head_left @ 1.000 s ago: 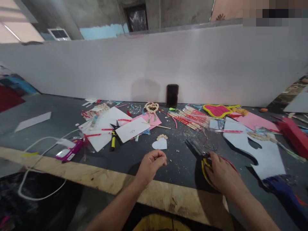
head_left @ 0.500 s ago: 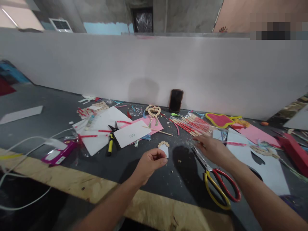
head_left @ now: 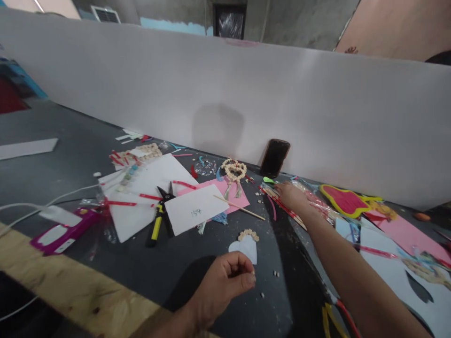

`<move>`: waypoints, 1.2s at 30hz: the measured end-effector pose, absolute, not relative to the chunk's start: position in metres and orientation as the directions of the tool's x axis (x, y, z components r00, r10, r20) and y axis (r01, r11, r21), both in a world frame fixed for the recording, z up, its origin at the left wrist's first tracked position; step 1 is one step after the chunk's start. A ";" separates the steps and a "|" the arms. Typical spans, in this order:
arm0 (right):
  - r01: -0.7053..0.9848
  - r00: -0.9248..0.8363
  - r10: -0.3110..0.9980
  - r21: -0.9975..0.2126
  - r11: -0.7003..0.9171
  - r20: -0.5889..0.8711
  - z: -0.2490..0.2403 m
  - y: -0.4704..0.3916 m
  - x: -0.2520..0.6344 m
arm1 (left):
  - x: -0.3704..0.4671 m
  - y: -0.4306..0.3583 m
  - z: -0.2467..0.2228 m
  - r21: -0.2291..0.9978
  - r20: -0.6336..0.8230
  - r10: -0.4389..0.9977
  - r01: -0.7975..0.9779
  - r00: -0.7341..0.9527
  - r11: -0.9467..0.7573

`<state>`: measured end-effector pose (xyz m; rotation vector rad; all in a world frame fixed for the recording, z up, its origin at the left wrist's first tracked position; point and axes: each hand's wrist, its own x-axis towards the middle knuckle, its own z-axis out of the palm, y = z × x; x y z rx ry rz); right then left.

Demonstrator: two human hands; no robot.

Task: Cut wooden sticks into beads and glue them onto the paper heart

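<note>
My left hand point(head_left: 225, 284) is closed in a pinch just in front of a small white paper heart point(head_left: 249, 249). Whatever lies between its fingertips is too small to name. Small beige pieces point(head_left: 248, 233) line the far edge of the heart. My right hand point(head_left: 292, 199) reaches over a bundle of red-patterned sticks point(head_left: 275, 197), close to a bright green item point(head_left: 268, 180). Its fingertips are partly hidden, so I cannot tell what they hold. Scissors with yellow and red handles point(head_left: 328, 319) lie partly beneath my right forearm. A few tiny pieces point(head_left: 276, 273) rest beside the heart.
Black-and-yellow pliers point(head_left: 155, 223), a white card point(head_left: 195, 211) and a thin stick point(head_left: 246, 209) lie at centre left. A phone point(head_left: 275, 157) leans against the white partition point(head_left: 148, 84). A purple device point(head_left: 66, 231) sits left; a red-and-yellow cutout point(head_left: 343, 199) lies right.
My right hand has moved forward from near the scissors' tips to over the sticks. My left hand stays pinched beside the heart, now showing more of it. The view has shifted.
</note>
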<state>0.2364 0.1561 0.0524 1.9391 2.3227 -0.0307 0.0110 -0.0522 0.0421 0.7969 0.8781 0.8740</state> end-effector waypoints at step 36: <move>0.854 -0.470 0.872 -0.321 0.409 -0.138 0.049 -0.049 0.213 | 0.023 -0.066 0.017 0.532 0.164 0.771 0.603 0.615 -0.594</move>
